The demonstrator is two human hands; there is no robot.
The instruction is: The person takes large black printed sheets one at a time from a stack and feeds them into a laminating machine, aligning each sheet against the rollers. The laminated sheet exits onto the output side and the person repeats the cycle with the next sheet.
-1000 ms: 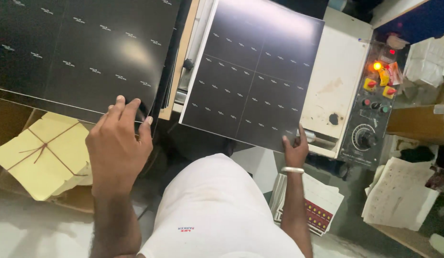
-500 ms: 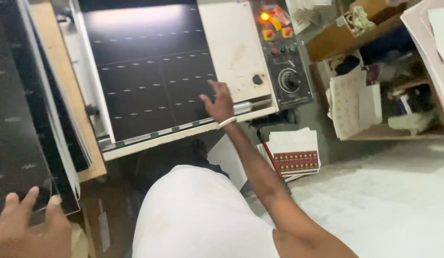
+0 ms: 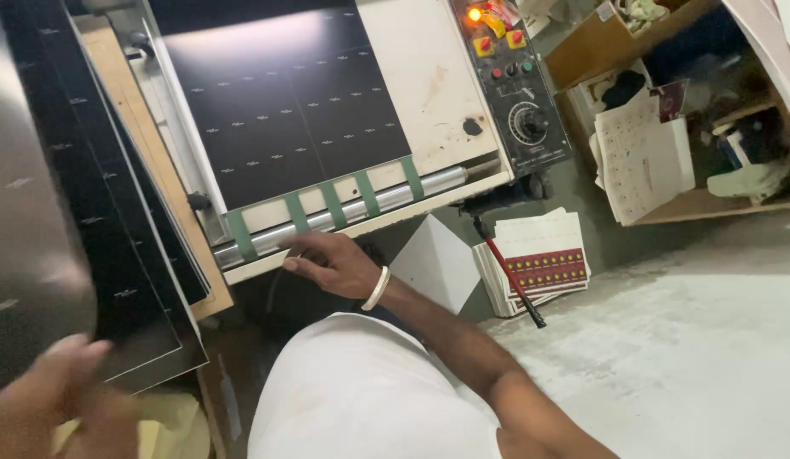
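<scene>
You are standing at a feeding machine with one metal roller [image 3: 361, 212] along its front edge, and four green belts [image 3: 332, 204] are crossing that roller. One black printed sheet [image 3: 284, 110] is lying flat on the bed just behind the roller. To the left of the roller, one stack of black sheets [image 3: 97, 212] is resting on a wooden board [image 3: 169, 204].

Your right hand [image 3: 331, 262] is resting just in front of the roller, palm down, fingers stretched out flat and loose, gripping nothing; one white bangle is sitting on that wrist. Your left hand [image 3: 59, 399] is blurred, at the near corner of the stack to the left of the roller; you cannot tell whether its fingers are closing on a sheet.

To the right of the roller, the control panel [image 3: 514, 76] is showing one lit orange lamp, two red square buttons and one round dial. Below and right of the roller, one pile of printed cards [image 3: 543, 255] is lying on the floor with one red-handled tool [image 3: 507, 272] leaning across it.

Compared with half a second ago, your right hand is lower, having moved from the sheet's near edge to the front of the roller.
</scene>
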